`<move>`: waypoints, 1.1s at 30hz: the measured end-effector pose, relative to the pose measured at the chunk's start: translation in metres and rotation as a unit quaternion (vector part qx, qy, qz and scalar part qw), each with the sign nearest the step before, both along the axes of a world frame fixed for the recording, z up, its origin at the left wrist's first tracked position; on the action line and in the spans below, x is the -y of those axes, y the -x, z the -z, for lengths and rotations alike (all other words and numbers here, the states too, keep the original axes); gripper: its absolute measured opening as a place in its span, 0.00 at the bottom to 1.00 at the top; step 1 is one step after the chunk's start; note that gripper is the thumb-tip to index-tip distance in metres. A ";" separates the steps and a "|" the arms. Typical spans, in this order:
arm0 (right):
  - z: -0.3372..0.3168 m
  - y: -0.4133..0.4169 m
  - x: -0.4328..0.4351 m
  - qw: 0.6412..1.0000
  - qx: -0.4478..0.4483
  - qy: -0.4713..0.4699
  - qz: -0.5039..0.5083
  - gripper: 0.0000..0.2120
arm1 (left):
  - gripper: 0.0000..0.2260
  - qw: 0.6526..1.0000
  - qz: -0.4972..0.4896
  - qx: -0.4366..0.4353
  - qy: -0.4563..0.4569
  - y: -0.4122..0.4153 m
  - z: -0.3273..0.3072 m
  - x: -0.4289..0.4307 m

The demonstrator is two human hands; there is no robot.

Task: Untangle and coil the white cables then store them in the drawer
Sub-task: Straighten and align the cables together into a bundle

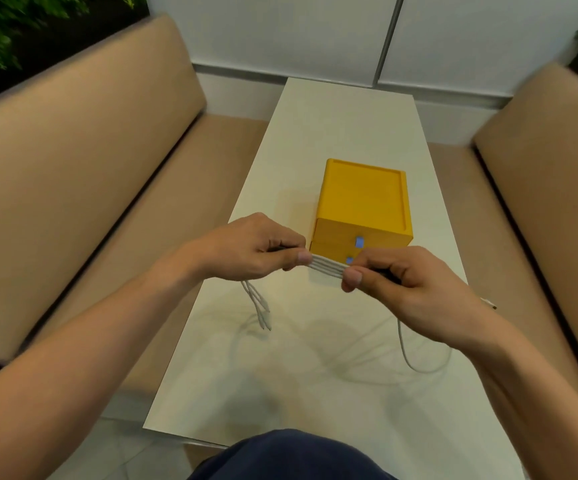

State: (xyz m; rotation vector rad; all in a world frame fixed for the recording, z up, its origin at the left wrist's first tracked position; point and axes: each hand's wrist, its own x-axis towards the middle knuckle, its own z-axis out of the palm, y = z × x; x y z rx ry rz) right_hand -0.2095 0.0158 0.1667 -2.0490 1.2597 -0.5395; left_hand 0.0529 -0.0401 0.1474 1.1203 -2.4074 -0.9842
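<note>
Both hands are raised over the middle of the white table [336, 126], just in front of the yellow drawer box [363, 199]. Between them runs a flat band of several strands of the white cables [327, 266], pulled straight from one thumb to the other. The left hand [256, 247] has its fingers curled in and its thumb pressed down on one end of the band; the right hand [408, 285] pinches the other end the same way, thumb on top and fingers folded under. Holding the strands taut and side by side looks meant to keep the turns even and stop them crossing, so I judge the coiling to be in hand rather than finished. Two plug ends [263, 315] dangle below the left hand, clear of the bundle. A slack loop [415, 362] trails from under the right hand onto the table towards its right edge, which suggests there is length left to gather in. The box stands with its front towards the person, so its two drawers, marked by blue pulls [359, 241], are within easy reach; both look closed, and the lower pull sits just behind the band. Opening a drawer will need a free hand, so the coil will probably have to pass into a single grip first. Tan benches [72, 174] run along both long sides of the table
</note>
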 end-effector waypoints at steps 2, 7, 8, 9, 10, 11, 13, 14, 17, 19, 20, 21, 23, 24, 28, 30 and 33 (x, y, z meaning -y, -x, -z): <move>0.004 0.002 0.003 0.999 0.000 0.028 0.031 0.11 | 0.18 1.000 -0.001 -0.013 0.004 0.001 -0.007 -0.002; 0.014 -0.009 0.011 0.993 -0.020 0.073 0.086 0.11 | 0.17 0.995 0.036 -0.090 0.003 0.012 -0.031 -0.016; 0.012 -0.010 0.010 0.992 -0.016 0.078 0.093 0.11 | 0.17 0.994 0.017 -0.104 0.010 0.011 -0.033 -0.016; 0.009 -0.011 0.008 0.992 -0.011 0.083 0.095 0.12 | 0.17 0.994 -0.005 -0.111 0.018 0.010 -0.033 -0.013; 0.006 -0.011 0.005 0.993 0.000 0.080 0.088 0.12 | 0.18 0.994 -0.030 -0.105 0.022 0.007 -0.031 -0.009; 0.002 -0.010 0.001 0.995 0.022 0.066 0.076 0.13 | 0.19 0.995 -0.053 -0.087 0.018 0.006 -0.028 -0.007; -0.005 -0.012 -0.006 0.996 0.069 0.035 0.042 0.15 | 0.20 0.995 -0.082 -0.060 0.006 0.006 -0.020 -0.005; -0.008 -0.013 -0.007 0.995 0.089 0.026 0.035 0.16 | 0.20 0.995 -0.090 -0.053 0.005 0.008 -0.017 -0.005; -0.007 -0.010 -0.001 0.989 0.133 0.024 0.054 0.17 | 0.17 0.994 -0.094 -0.052 0.001 0.012 -0.018 -0.008; -0.003 -0.007 0.004 0.988 0.139 0.016 0.069 0.19 | 0.14 0.994 -0.078 -0.065 -0.037 0.008 -0.019 -0.010; -0.001 -0.006 0.007 0.987 0.141 0.009 0.078 0.19 | 0.14 0.992 -0.067 -0.087 -0.063 0.006 -0.020 -0.012; 0.002 -0.004 0.009 0.987 0.140 0.002 0.084 0.19 | 0.13 0.987 -0.059 -0.117 -0.087 0.004 -0.020 -0.014; 0.005 -0.005 0.013 0.988 0.128 -0.016 0.085 0.17 | 0.13 0.977 -0.042 -0.170 -0.125 0.004 -0.021 -0.019; 0.006 -0.006 0.014 0.989 0.122 -0.026 0.080 0.16 | 0.13 0.973 -0.032 -0.186 -0.136 0.004 -0.021 -0.020; 0.009 -0.017 0.011 0.991 0.110 -0.047 0.057 0.16 | 0.14 0.948 -0.024 -0.262 -0.178 0.004 -0.021 -0.023; 0.009 -0.020 0.005 0.992 0.102 -0.048 0.055 0.16 | 0.13 0.937 -0.044 -0.289 -0.193 0.004 -0.019 -0.023; 0.007 -0.021 -0.006 0.992 0.104 -0.059 0.027 0.16 | 0.12 0.935 -0.096 -0.281 -0.193 0.004 -0.015 -0.021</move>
